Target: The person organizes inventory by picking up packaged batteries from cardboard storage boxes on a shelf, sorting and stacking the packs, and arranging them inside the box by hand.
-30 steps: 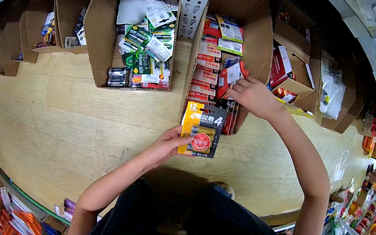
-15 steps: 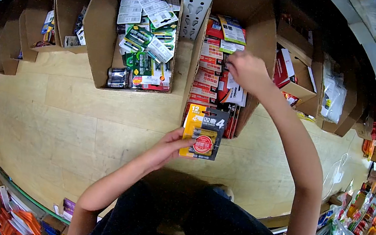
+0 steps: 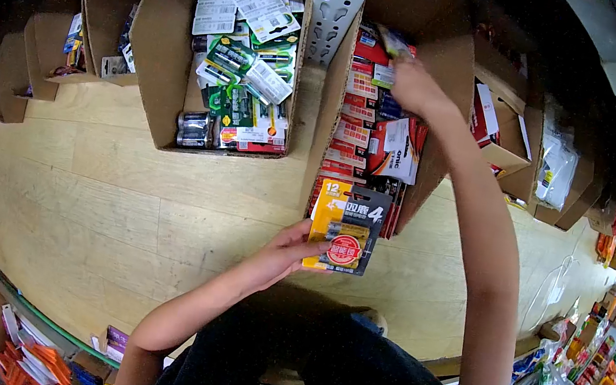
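My left hand (image 3: 286,252) grips a yellow-and-black battery pack (image 3: 345,227) by its left edge, thumb over the front. The pack is upright in front of the near end of a cardboard box (image 3: 335,108). Inside that box, my right hand (image 3: 418,87) is closed, its fingertips on a tilted yellow-and-green card pack (image 3: 394,43). Below this hand lie rows of red battery packs (image 3: 353,131) and a white-and-red pack (image 3: 399,149). My fingertips are partly hidden behind my right hand.
A second cardboard box (image 3: 161,48) with green battery packs (image 3: 233,104) stands to the left, past a perforated metal post (image 3: 337,8). More boxes line both sides. A wooden surface (image 3: 106,193) lies below.
My right hand has moved farther into the box, and the yellow-and-green pack there has tilted up under its fingers. The view has shifted slightly; my left hand still holds its battery pack.
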Demonstrator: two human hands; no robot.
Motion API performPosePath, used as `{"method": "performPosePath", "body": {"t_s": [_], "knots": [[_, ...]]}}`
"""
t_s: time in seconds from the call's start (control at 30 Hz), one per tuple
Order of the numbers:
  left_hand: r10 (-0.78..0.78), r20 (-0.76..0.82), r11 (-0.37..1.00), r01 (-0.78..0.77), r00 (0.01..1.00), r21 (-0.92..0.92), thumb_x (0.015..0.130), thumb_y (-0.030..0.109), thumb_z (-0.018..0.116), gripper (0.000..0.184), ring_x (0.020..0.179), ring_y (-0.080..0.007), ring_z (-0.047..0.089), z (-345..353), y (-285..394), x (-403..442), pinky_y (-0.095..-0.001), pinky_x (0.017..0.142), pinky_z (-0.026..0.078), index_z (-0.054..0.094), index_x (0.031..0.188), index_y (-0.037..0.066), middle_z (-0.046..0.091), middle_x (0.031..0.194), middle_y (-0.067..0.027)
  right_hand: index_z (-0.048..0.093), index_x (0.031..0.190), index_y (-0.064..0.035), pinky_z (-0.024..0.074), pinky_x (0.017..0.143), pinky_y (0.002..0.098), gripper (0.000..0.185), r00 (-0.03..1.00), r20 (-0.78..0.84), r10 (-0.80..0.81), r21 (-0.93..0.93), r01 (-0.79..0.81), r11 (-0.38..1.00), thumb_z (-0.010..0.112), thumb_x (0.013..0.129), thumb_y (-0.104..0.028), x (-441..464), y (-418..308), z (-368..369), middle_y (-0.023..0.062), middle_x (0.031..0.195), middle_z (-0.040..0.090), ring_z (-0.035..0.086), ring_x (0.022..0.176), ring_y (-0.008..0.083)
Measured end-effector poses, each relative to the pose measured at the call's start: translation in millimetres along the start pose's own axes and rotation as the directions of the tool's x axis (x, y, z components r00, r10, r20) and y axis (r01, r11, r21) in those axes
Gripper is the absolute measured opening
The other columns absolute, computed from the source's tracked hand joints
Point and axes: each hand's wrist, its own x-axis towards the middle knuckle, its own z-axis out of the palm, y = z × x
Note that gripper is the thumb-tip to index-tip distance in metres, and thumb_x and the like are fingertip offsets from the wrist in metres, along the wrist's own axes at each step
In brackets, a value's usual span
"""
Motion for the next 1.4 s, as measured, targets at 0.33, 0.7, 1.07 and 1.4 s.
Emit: {"method": "performPosePath", "body": {"t_s": [0.33,0.7,1.07,1.4], "knots": [[0.050,0.025,0.999,-0.050,0.998,-0.003,0.082,0.008,0.044,0.035,0.101,-0.0193,0.047,-4.5,-2.0,-0.1,-0.0360,0.083,0.042,0.036,0.116,0.003,0.046,0.112,-0.0095,0.049,0.107,0.0010,0.0354,0.084,0.0240,0.032,0.953,-0.296,-0.065,0.649,0.251,0.718,0.047,0.078,-0.011,-66.0,34.8,-53.3,0.0098,0.107,0.051,0.047,0.095,0.0143],[0.029,-0.017,0.999,-0.029,0.999,0.026,0.082,0.012,0.046,0.034,0.098,-0.0187,0.049,1.9,-1.3,1.2,-0.0381,0.079,0.045,0.039,0.114,0.004,0.048,0.110,-0.0085,0.055,0.094,0.0048,0.0444,0.067,0.0195,0.026,0.959,-0.236,0.158,0.956,0.200,0.214,0.060,0.068,0.002,-120.1,29.1,-38.4,0.0073,0.082,0.059,0.054,0.072,0.0079],[0.010,-0.052,0.998,-0.007,0.999,0.058,0.082,0.012,0.046,0.034,0.098,-0.0193,0.049,-2.2,-12.4,-0.1,-0.0383,0.080,0.044,0.039,0.114,0.004,0.048,0.109,-0.0092,0.035,0.113,0.0082,0.0393,0.087,0.0307,0.034,0.991,-0.017,0.133,0.860,0.083,-0.503,0.037,0.079,0.004,-145.5,46.3,-48.5,0.0166,0.111,0.045,0.046,0.102,0.0232],[0.013,-0.026,0.998,-0.011,1.000,0.069,0.082,0.012,0.046,0.035,0.099,-0.0187,0.048,1.9,-7.3,-2.9,-0.0377,0.080,0.044,0.037,0.115,0.003,0.047,0.111,-0.0090,0.033,0.117,0.0002,0.0427,0.083,0.0374,0.047,0.988,-0.128,-0.088,0.767,0.043,-0.640,0.043,0.072,0.010,-154.1,53.1,-37.9,0.0110,0.106,0.047,0.049,0.097,0.0229]]}}
